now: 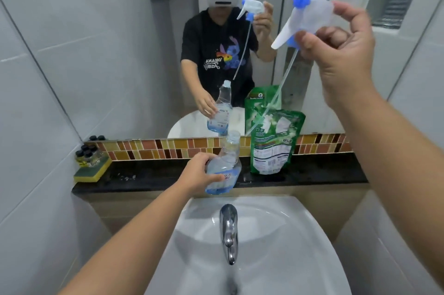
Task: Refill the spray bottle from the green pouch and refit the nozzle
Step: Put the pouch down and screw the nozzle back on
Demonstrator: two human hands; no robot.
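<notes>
nearest, a white sink (pixel 300 234) is seen with a chrome tap (pixel 229 232) at its centre; the work is held above it, presumably so that spills are caught

just beyond the basin's far rim, the spray bottle (pixel 225 165) is gripped round its lower body by the left hand (pixel 199 173), fingers curled about it. the bottle is tilted, neck open and leaning up and to the right, with only a shallow layer of blue liquid at the base; it is judged nearly empty, so refilling is not yet done

up and to the right, the nozzle (pixel 310 15) is held raised by the right hand (pixel 346 47), pinched at its body between thumb and fingers. its dip tube (pixel 276 97) hangs down to the left, clear of the bottle, the tip near the neck but apart from it

further back, the green pouch (pixel 274 143) stands upright on the dark counter (pixel 324 172), leaning against the mirror (pixel 120 54), just right of the bottle and within reach; whether it is opened cannot be told

at far left a sponge (pixel 92 171) rests on the counter with small dark-capped bottles (pixel 87 153) on it
</notes>
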